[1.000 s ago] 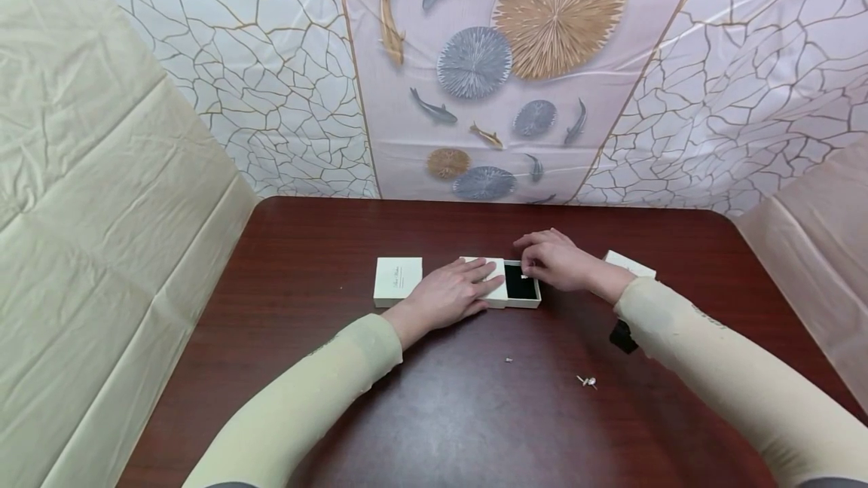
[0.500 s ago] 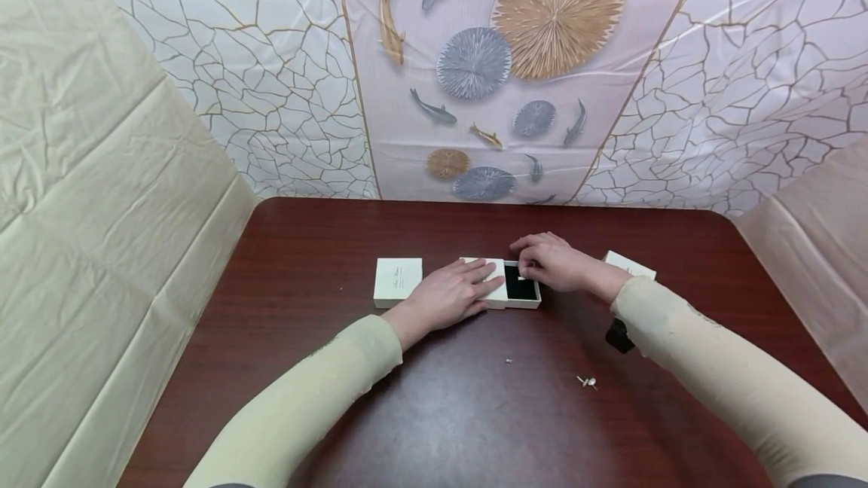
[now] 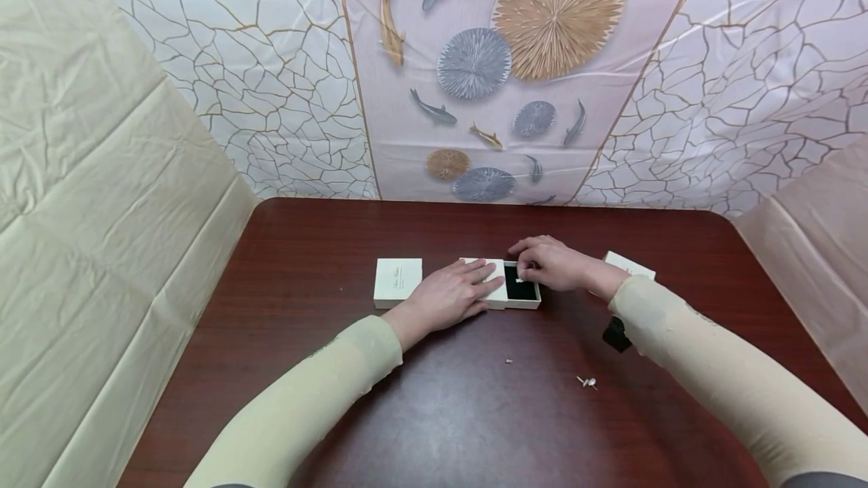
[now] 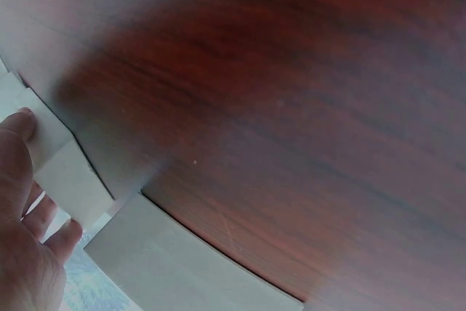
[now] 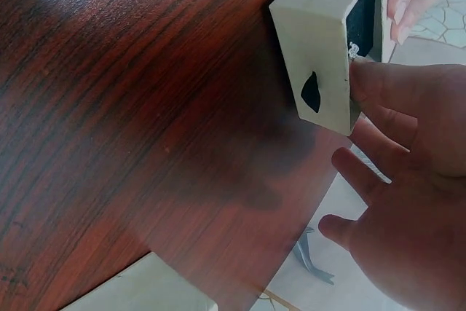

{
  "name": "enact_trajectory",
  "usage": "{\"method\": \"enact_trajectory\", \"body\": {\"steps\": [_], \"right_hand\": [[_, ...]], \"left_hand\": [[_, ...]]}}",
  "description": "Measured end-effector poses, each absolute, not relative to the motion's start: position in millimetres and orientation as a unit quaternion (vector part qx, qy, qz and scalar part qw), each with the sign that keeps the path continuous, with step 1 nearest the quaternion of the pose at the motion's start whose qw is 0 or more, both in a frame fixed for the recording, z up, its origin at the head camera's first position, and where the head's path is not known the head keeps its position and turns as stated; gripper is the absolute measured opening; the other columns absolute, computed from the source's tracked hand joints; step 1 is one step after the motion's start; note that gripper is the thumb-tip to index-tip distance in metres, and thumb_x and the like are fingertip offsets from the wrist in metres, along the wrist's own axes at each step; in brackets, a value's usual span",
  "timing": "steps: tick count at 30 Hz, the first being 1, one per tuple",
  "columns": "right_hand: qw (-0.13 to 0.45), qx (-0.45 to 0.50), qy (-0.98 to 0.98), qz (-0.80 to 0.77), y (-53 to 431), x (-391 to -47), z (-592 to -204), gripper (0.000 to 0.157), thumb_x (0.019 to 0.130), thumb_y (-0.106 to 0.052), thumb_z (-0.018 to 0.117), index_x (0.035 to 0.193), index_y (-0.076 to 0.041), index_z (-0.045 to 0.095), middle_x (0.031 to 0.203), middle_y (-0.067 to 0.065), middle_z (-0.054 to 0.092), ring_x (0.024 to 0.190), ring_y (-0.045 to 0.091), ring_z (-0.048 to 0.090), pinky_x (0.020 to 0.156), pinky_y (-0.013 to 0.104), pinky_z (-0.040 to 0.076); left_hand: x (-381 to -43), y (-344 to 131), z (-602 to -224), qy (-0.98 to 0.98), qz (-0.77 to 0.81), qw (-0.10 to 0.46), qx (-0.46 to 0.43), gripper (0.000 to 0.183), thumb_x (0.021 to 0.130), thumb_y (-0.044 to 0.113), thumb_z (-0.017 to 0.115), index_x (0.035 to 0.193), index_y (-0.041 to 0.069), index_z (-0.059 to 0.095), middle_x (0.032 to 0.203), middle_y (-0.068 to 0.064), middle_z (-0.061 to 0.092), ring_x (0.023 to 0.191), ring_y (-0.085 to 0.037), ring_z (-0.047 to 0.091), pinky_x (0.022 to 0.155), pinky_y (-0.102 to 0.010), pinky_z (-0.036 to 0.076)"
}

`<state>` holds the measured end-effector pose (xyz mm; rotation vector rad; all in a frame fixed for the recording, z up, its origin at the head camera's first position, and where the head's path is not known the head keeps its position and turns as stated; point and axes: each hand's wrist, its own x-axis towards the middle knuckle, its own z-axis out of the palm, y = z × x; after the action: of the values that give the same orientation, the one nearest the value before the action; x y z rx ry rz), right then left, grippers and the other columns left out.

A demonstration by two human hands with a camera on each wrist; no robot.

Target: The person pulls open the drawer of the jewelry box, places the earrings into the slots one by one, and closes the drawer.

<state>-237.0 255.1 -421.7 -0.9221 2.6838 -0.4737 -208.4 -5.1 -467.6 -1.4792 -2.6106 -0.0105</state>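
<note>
My left hand (image 3: 450, 292) lies spread over the cream sleeve of a small gift box (image 3: 497, 292), fingers straight across its top and thumb at the near side. The left wrist view shows the thumb on the box (image 4: 73, 180). Out of the sleeve's right end juts a tray (image 3: 524, 305) with a black insert (image 3: 521, 289). My right hand (image 3: 548, 262) reaches over the tray, pinching a small sparkling piece of jewellery (image 5: 353, 50) against the insert. A notch (image 5: 311, 92) is cut in the tray's end wall. The jewellery's lower part is hidden by the fingers.
Left of my left hand stands another cream box (image 3: 398, 281) with printed lettering. A third box (image 3: 631, 264) sits behind my right forearm, partly covered. Small shiny pieces (image 3: 588, 382) lie on the dark red table (image 3: 434, 428), with a tinier one (image 3: 508, 361) farther left.
My right hand has shifted slightly left and toward me over the tray, with the jewellery at its fingertips. My left hand stays where it was on the sleeve.
</note>
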Motion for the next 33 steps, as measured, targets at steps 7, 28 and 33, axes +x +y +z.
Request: {"method": "enact_trajectory", "body": {"steps": [7,28,33], "right_hand": [[0.081,-0.307,0.939,-0.132,253,-235,-424,0.022,0.098,-0.007,0.071,0.079,-0.017,0.071,0.138,0.022,0.066,0.138,0.05,0.051,0.119,0.078,0.023],[-0.034,-0.339,0.939,-0.049,248,-221,-425,0.016,0.088,-0.005,0.083,0.078,-0.014,0.074,0.131,0.016,0.072,0.142,0.043,0.053,0.123,0.072,0.021],[-0.04,-0.334,0.941,-0.039,248,-221,-430,0.014,0.088,-0.006,0.085,0.08,-0.012,0.075,0.129,0.015,0.073,0.142,0.041,0.053,0.125,0.071,0.02]], "left_hand": [[-208,-5,-468,-0.867,-0.005,0.071,-0.494,0.053,0.11,0.041,0.059,0.159,0.02,0.054,0.162,-0.009,0.053,0.153,-0.025,0.046,0.123,-0.046,0.041],[-209,-7,-469,-0.868,-0.009,0.068,-0.491,0.053,0.111,0.039,0.059,0.16,0.021,0.053,0.163,-0.007,0.051,0.153,-0.025,0.045,0.124,-0.045,0.04],[-208,-6,-468,-0.871,-0.007,0.06,-0.488,0.053,0.111,0.039,0.058,0.16,0.021,0.053,0.164,-0.007,0.05,0.154,-0.024,0.044,0.125,-0.045,0.038]]}}
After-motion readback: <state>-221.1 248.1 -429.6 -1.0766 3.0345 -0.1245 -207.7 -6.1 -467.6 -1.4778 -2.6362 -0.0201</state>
